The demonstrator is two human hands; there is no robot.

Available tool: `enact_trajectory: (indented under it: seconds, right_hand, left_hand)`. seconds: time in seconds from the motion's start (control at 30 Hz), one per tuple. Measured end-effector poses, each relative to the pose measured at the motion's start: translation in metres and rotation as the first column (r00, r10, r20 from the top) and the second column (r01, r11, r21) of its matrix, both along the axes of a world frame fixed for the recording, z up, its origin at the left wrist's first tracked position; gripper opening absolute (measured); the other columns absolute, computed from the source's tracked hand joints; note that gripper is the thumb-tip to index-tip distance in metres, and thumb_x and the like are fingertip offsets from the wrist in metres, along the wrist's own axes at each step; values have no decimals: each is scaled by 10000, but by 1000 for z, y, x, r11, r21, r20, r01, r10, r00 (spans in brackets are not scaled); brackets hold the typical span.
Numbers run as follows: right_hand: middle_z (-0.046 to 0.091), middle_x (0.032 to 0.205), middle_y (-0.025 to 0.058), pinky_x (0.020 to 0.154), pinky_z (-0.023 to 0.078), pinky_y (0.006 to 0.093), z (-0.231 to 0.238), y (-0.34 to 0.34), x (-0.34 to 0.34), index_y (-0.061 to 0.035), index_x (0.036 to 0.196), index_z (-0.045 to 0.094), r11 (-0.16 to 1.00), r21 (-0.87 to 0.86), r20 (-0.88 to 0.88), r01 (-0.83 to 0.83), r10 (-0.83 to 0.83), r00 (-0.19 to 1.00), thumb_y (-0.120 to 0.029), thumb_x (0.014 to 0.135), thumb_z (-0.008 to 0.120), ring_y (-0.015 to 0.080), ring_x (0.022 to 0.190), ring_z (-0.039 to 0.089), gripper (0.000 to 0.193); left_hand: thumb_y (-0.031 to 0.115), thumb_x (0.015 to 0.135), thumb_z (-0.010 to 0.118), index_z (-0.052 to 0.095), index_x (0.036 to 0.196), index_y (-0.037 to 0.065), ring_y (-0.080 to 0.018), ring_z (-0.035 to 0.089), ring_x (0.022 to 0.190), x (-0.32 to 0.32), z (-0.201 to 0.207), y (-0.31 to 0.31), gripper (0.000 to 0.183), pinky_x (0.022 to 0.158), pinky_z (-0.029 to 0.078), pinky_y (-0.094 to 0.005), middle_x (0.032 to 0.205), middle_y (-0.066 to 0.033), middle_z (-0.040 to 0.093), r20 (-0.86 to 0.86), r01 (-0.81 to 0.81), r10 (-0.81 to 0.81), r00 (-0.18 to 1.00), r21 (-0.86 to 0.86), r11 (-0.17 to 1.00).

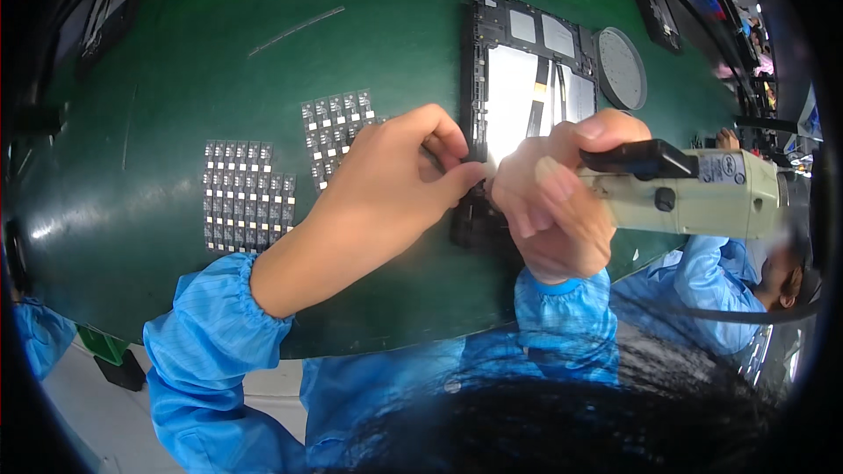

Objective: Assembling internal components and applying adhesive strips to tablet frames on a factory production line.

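Note:
An opened flat electronic device [518,70], black-framed with silver panels and dark ribbon strips, lies in front of me. At its left edge, my left hand [386,167] has thumb and index finger pinched together; whatever is between them is too small or hidden to make out. Over the device's near part, my right hand [562,193] is curled round the front end of a pale beige electric screwdriver [711,193] with a black lever. This hand is smeared by motion, and the screwdriver's tip is hidden behind it. Both hands cover the device's near end.
Two groups of small black parts with white squares [250,197] [338,127] lie on the green table [211,70] to the left. A thin strip [296,31] lies farther back. Beside the device stands a round shallow dish [621,68]. Another person in blue [711,285] sits at right.

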State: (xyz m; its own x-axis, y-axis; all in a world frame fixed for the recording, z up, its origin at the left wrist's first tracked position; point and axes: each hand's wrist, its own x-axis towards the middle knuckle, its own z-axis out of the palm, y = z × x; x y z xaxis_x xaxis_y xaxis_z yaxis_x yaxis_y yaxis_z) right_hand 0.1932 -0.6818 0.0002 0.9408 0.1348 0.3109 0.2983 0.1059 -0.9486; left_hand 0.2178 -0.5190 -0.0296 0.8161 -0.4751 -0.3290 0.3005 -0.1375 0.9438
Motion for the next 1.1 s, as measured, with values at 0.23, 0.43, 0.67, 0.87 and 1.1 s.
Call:
enact_trajectory:
  seconds: [0.23, 0.43, 0.67, 0.87, 1.1]
  right_hand:
    - [427, 636, 39, 436, 362, 290, 12, -1, 0, -88, 1133, 410, 1000, 1, -49, 29, -29, 998, 51, 852, 523, 133, 457, 439, 333]
    - [435, 645, 42, 430, 355, 288, 10, -6, 0, -89, 1093, 411, 998, 20, -72, 68, -66, 995, 49, 850, 536, 131, 454, 436, 306]
    - [444, 680, 47, 429, 348, 286, 11, 0, 1, -95, 1026, 397, 994, 72, -135, 80, -70, 988, 54, 850, 548, 126, 462, 426, 276]
    - [435, 684, 40, 431, 349, 280, 10, 9, -4, -96, 1023, 405, 995, 59, -126, 80, -72, 989, 53, 843, 577, 122, 476, 420, 290]
    - [473, 703, 62, 426, 345, 271, -6, 3, -12, -89, 990, 424, 998, 62, -32, 18, -16, 999, 75, 835, 594, 125, 477, 421, 282]
  left_hand:
    - [5, 870, 637, 547, 947, -39, -137, 635, 717, 1, 19, -2, 127, 622, 536, -254, 874, -78, 591, 33, 19, -19, 999, -5, 1000]
    - [19, 867, 650, 550, 946, -41, -143, 637, 723, 0, 16, -6, 141, 622, 538, -258, 879, -81, 600, 46, 10, -11, 999, 1, 1000]
    - [-3, 839, 660, 551, 962, -42, -149, 644, 740, 1, 10, -6, 169, 625, 542, -265, 884, -86, 612, 101, 3, -7, 995, 36, 999]
    - [139, 826, 714, 605, 905, -35, -216, 648, 672, -5, -1, -4, 221, 606, 506, -328, 778, -138, 664, 160, -78, 77, 984, 1, 997]
    - [58, 886, 615, 554, 1032, -38, -252, 693, 780, -20, 5, 7, 185, 672, 534, -367, 852, -166, 684, 180, -34, 47, 983, -71, 997]
